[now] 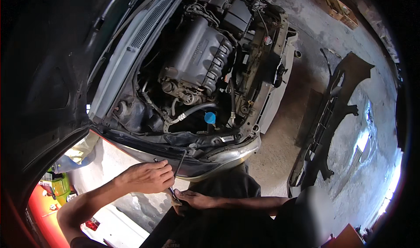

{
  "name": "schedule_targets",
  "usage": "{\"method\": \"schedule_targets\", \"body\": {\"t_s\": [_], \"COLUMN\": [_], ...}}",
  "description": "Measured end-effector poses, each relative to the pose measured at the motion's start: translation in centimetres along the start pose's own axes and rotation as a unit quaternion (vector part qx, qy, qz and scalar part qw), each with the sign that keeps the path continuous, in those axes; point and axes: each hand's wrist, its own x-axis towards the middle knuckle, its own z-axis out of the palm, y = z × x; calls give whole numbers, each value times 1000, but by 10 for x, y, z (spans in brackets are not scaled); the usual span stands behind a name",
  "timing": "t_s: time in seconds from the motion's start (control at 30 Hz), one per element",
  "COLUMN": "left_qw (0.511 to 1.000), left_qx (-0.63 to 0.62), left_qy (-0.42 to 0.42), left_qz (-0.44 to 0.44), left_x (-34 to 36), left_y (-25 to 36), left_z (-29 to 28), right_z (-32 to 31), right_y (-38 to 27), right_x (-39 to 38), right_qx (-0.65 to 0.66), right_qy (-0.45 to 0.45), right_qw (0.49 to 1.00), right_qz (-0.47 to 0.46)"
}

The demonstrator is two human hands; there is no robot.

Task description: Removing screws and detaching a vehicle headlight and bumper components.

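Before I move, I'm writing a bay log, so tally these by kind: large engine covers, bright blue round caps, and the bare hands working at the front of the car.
Large engine cover: 1
Bright blue round cap: 1
Bare hands, left hand and right hand: 2
Total: 4

Left hand [151, 176] and right hand [195, 200] ungloved. Forearms bare, no watch visible on left wrist. Black top [236, 226], plain across most of front; left sleeve [89, 243] short, ending above elbow. Dark trousers [229, 184], loose-looking, folds lost in shadow.
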Motion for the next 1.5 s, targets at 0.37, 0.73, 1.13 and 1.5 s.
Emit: {"method": "schedule_targets", "body": {"t_s": [0.37, 0.73, 1.13, 1.5], "left_qw": [995, 910, -64, 467], "left_qx": [-50, -113, -684, -387], "left_qy": [-30, 139, 483, 372], "left_qz": [75, -374, -543, -703], "left_x": [-20, -29, 53, 33], "left_y": [16, 77, 168, 189], "left_z": [14, 35, 28, 16], "right_z": [-13, 3, -41, -29], "right_y": [39, -57, -70, -10], "right_x": [34, 18, 20, 30], "right_qx": [-188, -216, -454, 199], "right_qy": [-70, 64, 42, 63], "right_qw": [975, 949, 854, 977], "right_qz": [-100, 221, 250, 37]}}
